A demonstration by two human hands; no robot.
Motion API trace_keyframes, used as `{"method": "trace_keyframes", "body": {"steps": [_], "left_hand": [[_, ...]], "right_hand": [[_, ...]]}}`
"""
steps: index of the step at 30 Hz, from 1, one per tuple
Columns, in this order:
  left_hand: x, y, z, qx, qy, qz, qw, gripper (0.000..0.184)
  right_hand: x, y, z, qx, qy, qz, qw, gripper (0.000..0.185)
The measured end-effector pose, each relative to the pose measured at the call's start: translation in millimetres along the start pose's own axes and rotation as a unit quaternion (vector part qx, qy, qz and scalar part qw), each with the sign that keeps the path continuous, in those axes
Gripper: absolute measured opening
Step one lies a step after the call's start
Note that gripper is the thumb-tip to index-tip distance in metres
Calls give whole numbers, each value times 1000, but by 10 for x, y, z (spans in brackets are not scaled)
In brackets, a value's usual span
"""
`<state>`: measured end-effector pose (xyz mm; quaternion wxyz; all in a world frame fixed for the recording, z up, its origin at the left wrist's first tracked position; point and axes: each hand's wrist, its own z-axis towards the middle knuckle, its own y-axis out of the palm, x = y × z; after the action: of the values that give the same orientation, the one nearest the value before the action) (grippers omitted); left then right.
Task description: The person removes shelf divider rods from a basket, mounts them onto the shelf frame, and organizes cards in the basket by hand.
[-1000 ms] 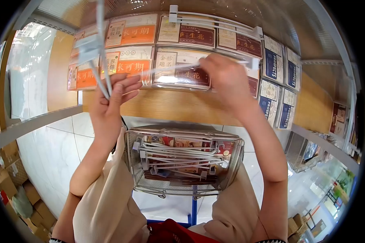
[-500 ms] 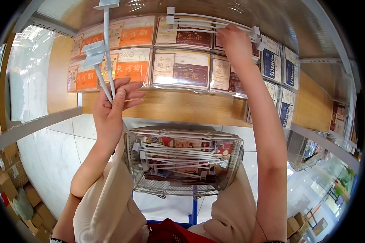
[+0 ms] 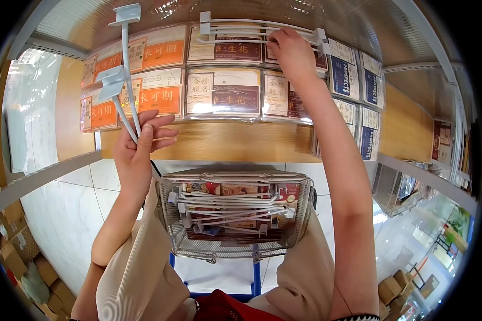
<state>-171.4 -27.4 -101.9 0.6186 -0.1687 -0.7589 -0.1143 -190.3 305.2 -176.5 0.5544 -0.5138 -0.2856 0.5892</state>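
Note:
My left hand is closed around the lower ends of two white metal display hooks, whose flat plastic brackets point up. Some of its fingers stick out to the right. Over the shelf, my right hand has its fingers curled at a row of white display hooks lying across the packs; its fingertips are partly hidden. Beneath those hooks are clear-wrapped maroon and cream packs. Orange packs lie behind the hooks in my left hand, and blue "PROSPECTS" packs sit right of my right hand.
A wire-mesh basket with more white hooks and flat packets stands in front of my body on a blue frame. The wooden shelf has grey metal rails at its sides. Cardboard boxes stand at lower left.
The whole view has shifted, so shelf, basket and hands appear a little further left. Both hands keep about the same place relative to the hooks and packs.

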Motion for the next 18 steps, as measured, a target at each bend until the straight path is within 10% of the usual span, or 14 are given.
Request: {"method": "trace_keyframes", "body": {"steps": [18], "left_hand": [[-29,30,-13,-18,-2,-3,1000,29]], "right_hand": [[11,109,-27,71,27,93,993,10]]}}
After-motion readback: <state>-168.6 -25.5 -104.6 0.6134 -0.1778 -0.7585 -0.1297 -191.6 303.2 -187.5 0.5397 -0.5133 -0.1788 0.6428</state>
